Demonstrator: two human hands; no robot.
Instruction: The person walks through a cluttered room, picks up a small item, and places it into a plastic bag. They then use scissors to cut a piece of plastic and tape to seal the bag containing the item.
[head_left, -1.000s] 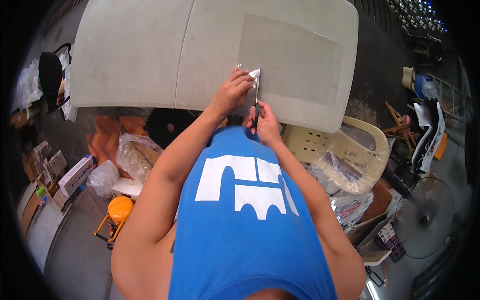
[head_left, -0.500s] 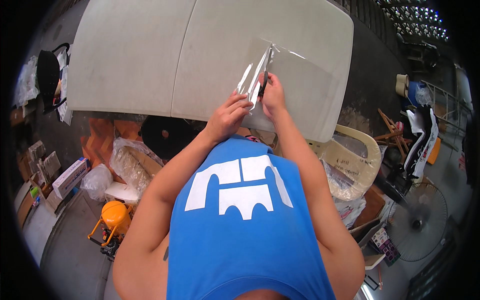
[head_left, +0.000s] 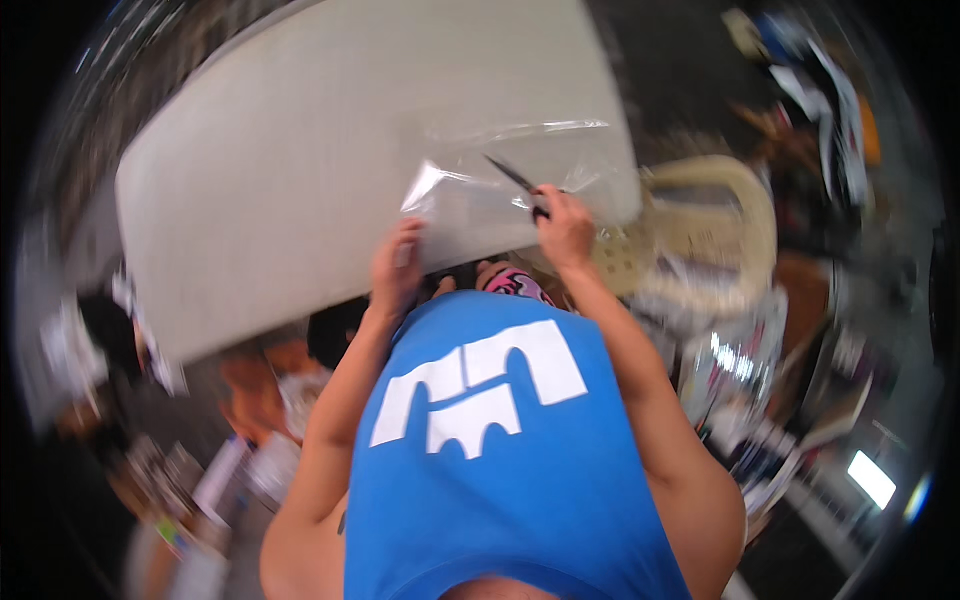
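Observation:
Black-handled scissors are in my right hand, their dark blades pointing up and to the left above a clear plastic sheet. The sheet lies on the pale table near its front edge, wrinkled and shiny, with a bright raised fold at its left side. At that side my left hand has its fingers bent together on the sheet's edge, somewhat blurred by motion. Whether the blades are apart is too blurred to tell.
The pale folding table stretches away to the left and back. A cream plastic chair stands by its right corner. Cardboard and plastic wrapping clutter the floor at left. A lit screen shows at the lower right.
The view has turned, so the table sits tilted. My hands have moved apart, the left one leftward along the sheet. The scissors now point up-left rather than away, and the sheet is spread wider between my hands.

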